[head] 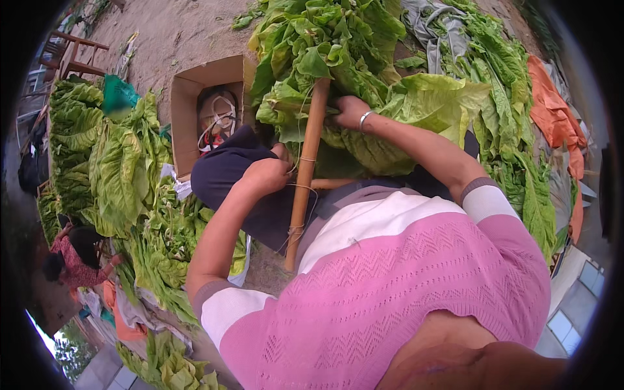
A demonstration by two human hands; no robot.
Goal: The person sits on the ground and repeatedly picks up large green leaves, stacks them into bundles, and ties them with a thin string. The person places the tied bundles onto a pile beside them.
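Observation:
A bamboo pole [308, 161], with thin string [306, 187] wound round it, slants up from my lap into a thick bunch of large green leaves [331, 44]. Just left of the pole, my left hand [267, 170] is closed with the string at its fingers. Right of the pole, my right hand [350, 112], with a silver bracelet on the wrist, is closed on leaves at the lower edge of the bunch; its fingertips are partly hidden. A broad yellow-green leaf [434, 97] spreads beside that wrist.
An open cardboard box [183, 107] holding string stands by my left knee. Leaf heaps [119, 170] lie at left and more leaves [507, 97] at right, near an orange cloth [553, 107]. Another person [80, 263] sits at far left. A wooden chair [75, 56] stands at upper left.

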